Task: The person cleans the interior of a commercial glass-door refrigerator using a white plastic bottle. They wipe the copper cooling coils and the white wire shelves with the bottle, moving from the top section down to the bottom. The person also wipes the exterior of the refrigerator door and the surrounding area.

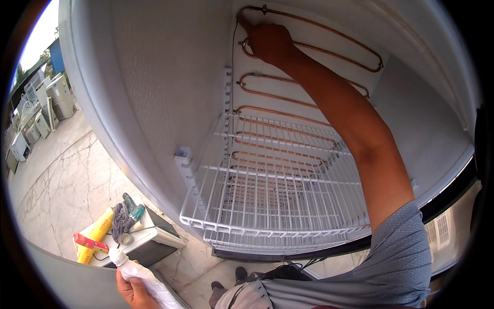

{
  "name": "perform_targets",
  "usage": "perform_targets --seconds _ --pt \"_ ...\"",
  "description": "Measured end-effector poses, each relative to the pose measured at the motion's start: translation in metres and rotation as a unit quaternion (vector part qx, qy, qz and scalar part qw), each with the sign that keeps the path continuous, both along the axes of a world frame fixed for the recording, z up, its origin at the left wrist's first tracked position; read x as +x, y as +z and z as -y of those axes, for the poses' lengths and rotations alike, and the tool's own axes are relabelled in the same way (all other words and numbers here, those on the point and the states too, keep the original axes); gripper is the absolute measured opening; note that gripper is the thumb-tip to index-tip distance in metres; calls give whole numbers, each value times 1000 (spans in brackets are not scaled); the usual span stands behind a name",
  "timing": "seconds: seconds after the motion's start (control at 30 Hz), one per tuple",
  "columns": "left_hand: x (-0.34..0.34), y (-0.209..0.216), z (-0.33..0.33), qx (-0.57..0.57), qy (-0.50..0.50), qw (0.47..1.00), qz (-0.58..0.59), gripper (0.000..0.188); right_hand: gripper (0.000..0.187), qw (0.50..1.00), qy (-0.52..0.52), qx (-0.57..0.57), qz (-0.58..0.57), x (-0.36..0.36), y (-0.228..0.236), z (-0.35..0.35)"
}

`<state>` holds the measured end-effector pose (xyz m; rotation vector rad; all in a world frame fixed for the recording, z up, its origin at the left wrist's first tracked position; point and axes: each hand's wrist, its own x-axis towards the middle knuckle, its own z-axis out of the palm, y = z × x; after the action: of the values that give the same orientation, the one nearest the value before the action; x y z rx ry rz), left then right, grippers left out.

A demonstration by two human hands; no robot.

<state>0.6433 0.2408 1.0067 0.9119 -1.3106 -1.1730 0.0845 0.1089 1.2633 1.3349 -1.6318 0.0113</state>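
My right hand (270,44) reaches up inside a white refrigerator cabinet. Its index finger stretches to the left bend of the topmost copper tube (319,24), seemingly touching it, while the other fingers curl in; I see nothing held there. More looped copper tubes (280,92) run down the back wall, partly behind my forearm. Low at the left, my left hand (135,288) is closed around a soft white tube (154,289), tilted with its rounded white end up. Just beyond that end lies a red cylinder (91,242).
White wire shelves (278,224) fill the lower cabinet below my right arm. Notched white rails (185,165) line its left wall. Outside, a low white-and-dark box (154,236) bears a yellow pack (100,229), a green power tool (135,213) and a grey cloth or cord. Old appliances (62,98) stand farther off.
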Motion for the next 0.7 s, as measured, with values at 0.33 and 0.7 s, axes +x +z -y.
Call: perform_targets --seconds 0.33,0.7 --pt "11 -17 1 19 -6 1000 -16 25 67 1000 -6 2 -21 -4 -1 -11" --pt "36 -22 18 -20 20 999 -39 45 37 993 54 37 99 67 -23 -45"
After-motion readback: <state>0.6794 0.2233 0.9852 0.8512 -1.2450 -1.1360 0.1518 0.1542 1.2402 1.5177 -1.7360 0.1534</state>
